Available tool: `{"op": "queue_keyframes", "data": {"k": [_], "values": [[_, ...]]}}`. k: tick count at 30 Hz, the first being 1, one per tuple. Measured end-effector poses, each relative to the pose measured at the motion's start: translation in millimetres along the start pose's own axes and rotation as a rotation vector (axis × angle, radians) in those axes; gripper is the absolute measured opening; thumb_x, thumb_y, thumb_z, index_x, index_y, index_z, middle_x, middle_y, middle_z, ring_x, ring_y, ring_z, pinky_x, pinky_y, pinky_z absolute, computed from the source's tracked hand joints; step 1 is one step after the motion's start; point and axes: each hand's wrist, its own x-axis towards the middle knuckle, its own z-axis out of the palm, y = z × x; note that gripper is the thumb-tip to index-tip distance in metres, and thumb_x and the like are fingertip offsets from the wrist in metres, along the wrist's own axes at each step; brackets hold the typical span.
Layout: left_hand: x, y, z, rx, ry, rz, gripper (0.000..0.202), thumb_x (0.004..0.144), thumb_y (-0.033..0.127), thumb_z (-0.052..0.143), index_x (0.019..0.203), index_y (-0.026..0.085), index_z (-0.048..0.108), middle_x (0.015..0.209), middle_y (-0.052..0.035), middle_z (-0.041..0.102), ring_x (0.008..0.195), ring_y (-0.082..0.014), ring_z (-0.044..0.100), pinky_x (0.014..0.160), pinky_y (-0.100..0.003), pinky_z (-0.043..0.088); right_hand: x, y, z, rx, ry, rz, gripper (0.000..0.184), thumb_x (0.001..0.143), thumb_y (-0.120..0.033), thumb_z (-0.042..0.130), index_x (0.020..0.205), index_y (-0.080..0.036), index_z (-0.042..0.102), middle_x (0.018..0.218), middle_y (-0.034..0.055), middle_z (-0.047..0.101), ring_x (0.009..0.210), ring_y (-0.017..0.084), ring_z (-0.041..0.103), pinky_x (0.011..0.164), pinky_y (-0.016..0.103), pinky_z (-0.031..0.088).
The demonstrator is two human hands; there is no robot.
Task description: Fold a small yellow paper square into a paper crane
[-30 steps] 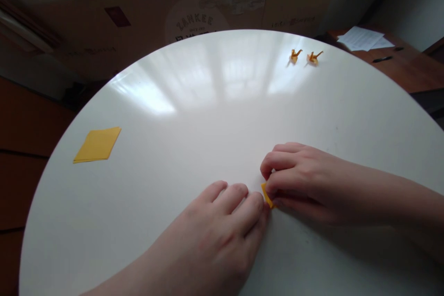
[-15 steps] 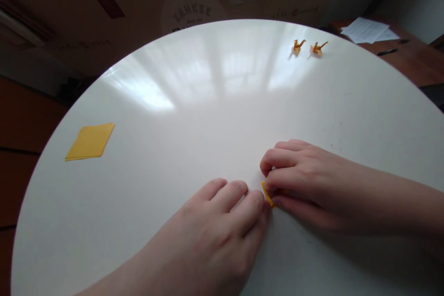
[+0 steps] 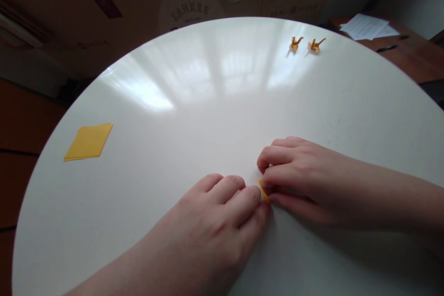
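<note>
A small folded piece of yellow paper (image 3: 264, 191) lies on the white table, mostly covered by my fingers. My right hand (image 3: 298, 175) pinches it from the right, thumb and forefinger closed on it. My left hand (image 3: 225, 217) is at the paper's left edge, fingers curled and pressed together with the thumb and forefinger tips at its lower corner. Whether the left fingertips grip the paper or only press it against the table is hidden.
Two folded yellow paper cranes (image 3: 294, 45) stand near the far right edge of the round white table (image 3: 194, 134). A stack of square yellow paper (image 3: 89, 142) rests at the left. Beyond the table, white printed sheets (image 3: 367, 27) lie on a brown wooden surface.
The left thumb tip has shifted slightly toward the paper's lower corner. The right hand keeps its pinch, and the whole view has moved a little.
</note>
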Motion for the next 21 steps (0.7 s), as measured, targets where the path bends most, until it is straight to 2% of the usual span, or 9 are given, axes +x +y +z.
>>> {"op": "queue_keyframes", "data": {"k": [8,17,21], "values": [[-3.5,1.6,-0.7,0.01,0.019,-0.007,0.032,0.096,0.013,0.047,0.123,0.019,0.062,0.113,-0.011,0.068,0.107,-0.0264,0.059,0.092,-0.042,0.051,0.0,0.1,0.0,-0.005,-0.007,0.003,0.015,0.088,-0.013,0.06,0.076,-0.02,0.066,0.09,0.0039,0.066,0.082,0.019,0.059,0.079,0.034,0.042],[-1.3,1.7,-0.7,0.027,0.029,0.006,0.037,0.098,0.013,0.039,0.127,0.016,0.061,0.115,-0.0115,0.069,0.107,-0.0268,0.06,0.091,-0.042,0.05,1.8,-0.7,0.6,0.007,-0.005,0.005,0.015,0.089,-0.014,0.06,0.078,-0.021,0.067,0.09,0.0039,0.066,0.081,0.019,0.059,0.078,0.035,0.042],[-0.1,1.1,2.2,0.014,0.011,-0.006,0.034,0.099,0.014,0.039,0.121,0.016,0.064,0.115,-0.0104,0.068,0.105,-0.0262,0.06,0.092,-0.042,0.049,1.8,-0.2,0.8,0.0,-0.017,0.007,0.014,0.089,-0.014,0.059,0.078,-0.021,0.066,0.089,0.0035,0.065,0.081,0.019,0.058,0.078,0.035,0.041]]}}
